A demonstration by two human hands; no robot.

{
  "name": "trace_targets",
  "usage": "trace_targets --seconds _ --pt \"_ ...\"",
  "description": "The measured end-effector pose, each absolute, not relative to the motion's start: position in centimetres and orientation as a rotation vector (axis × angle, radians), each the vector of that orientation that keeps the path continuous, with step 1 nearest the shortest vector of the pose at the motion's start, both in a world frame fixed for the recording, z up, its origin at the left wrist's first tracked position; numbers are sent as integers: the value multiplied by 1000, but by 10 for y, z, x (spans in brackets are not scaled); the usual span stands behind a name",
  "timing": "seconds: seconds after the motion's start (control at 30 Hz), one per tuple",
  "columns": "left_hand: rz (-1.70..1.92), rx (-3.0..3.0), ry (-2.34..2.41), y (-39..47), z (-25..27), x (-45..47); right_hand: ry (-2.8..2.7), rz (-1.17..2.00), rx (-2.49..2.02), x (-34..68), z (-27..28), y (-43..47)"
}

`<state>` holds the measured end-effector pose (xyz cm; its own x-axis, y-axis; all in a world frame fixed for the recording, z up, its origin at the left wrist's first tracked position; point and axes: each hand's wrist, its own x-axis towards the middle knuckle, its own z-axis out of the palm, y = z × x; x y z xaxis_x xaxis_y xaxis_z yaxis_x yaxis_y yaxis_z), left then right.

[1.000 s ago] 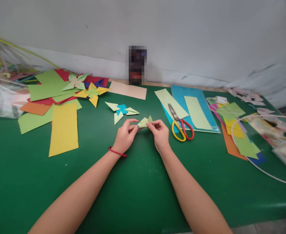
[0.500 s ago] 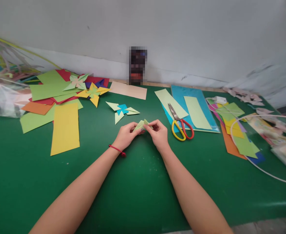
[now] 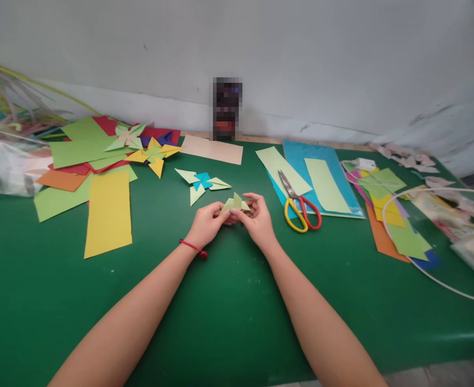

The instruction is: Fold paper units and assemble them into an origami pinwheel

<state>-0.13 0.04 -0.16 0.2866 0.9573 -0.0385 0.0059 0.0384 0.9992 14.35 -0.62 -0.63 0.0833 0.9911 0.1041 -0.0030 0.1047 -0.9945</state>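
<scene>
Between both hands is a small folded piece of pale green paper (image 3: 235, 202), one pointed flap standing up. My left hand (image 3: 207, 223), a red cord bracelet on its wrist, pinches the paper's left side. My right hand (image 3: 257, 217) is closed on its right side, thumb at the lower edge; the fingertips partly hide the folds. Just beyond my left hand lies a pale green and blue folded paper star (image 3: 203, 181) with three visible points. To the right of my right hand, scissors (image 3: 297, 202) with yellow and red handles rest partly on pale green paper strips.
At left, a yellow paper sheet (image 3: 108, 215) lies before a pile of coloured sheets holding a yellow star (image 3: 155, 154) and a pale green star (image 3: 127, 136). A blue sheet (image 3: 317, 152) lies at the right back. A white cable (image 3: 386, 223) loops over coloured papers.
The folded paper has turned in my fingers, so a pointed flap now stands up in its middle. My right hand has shifted slightly left and its grip has changed.
</scene>
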Motion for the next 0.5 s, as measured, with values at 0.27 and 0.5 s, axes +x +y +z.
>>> trace_targets --seconds 0.27,0.5 --pt "931 1358 1018 0 0 -3 -1325 1099 -1281 146 -3 -10" --pt "909 1367 990 0 -1 -3 -1417 1021 -1345 148 0 -8"
